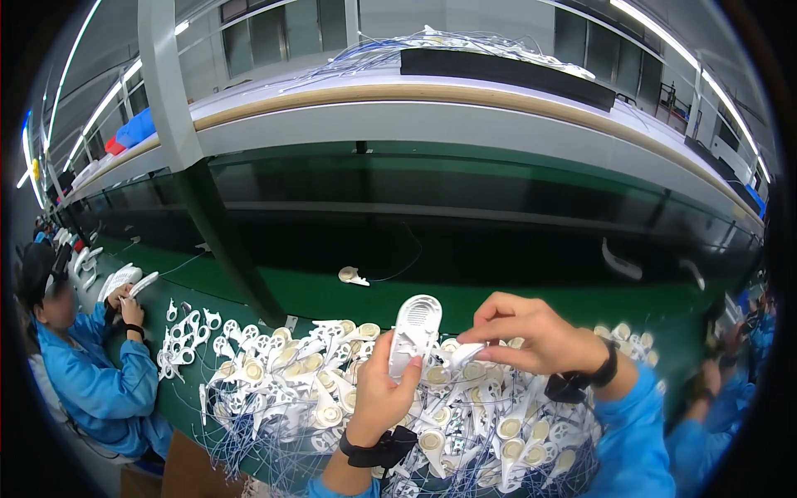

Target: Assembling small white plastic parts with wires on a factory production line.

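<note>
Left grip (385, 397) upright and curled, right grip (535, 334) leftward in a pinch

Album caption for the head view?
Left hand holds a white slotted shell, right hand a small white piece, above heaped white parts.

pretty bright, long white ceiling tube lights (656, 31) glaring up top, heavy fisheye bending and black corners.
</note>
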`<action>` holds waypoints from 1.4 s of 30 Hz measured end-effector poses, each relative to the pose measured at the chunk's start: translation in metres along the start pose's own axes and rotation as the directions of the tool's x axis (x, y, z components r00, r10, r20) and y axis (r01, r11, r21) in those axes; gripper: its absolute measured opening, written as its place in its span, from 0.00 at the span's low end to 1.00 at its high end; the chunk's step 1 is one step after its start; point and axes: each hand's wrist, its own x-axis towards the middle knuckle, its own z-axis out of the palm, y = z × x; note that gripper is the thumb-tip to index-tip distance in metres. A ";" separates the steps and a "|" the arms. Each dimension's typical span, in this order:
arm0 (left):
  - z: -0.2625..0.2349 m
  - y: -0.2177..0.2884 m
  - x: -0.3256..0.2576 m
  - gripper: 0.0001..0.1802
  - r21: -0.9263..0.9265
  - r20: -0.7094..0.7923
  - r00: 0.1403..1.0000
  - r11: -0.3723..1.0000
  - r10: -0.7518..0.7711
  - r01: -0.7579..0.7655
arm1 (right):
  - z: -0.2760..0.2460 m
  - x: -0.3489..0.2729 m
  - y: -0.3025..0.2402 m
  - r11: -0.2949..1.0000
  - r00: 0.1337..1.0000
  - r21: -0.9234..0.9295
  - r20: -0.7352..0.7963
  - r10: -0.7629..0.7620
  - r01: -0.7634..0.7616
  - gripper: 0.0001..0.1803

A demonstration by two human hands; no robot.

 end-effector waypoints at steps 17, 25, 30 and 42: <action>-0.003 0.019 -0.002 0.28 0.197 0.100 0.984 0.966 0.148 -0.165 | 0.015 0.017 0.001 0.996 0.982 0.073 -0.175 0.072 -0.060 0.16; -0.001 0.018 -0.004 0.26 0.239 0.111 0.983 0.957 0.144 -0.167 | 0.022 0.018 0.005 0.996 0.977 0.067 -0.201 0.075 -0.062 0.16; -0.002 0.021 -0.003 0.24 0.245 0.120 0.980 0.952 0.161 -0.186 | 0.023 0.020 0.006 0.998 0.975 0.023 -0.214 0.060 -0.057 0.16; -0.001 0.023 -0.004 0.22 0.273 0.103 0.978 0.940 0.181 -0.203 | 0.021 0.019 0.004 0.994 0.977 -0.097 -0.214 0.019 -0.041 0.14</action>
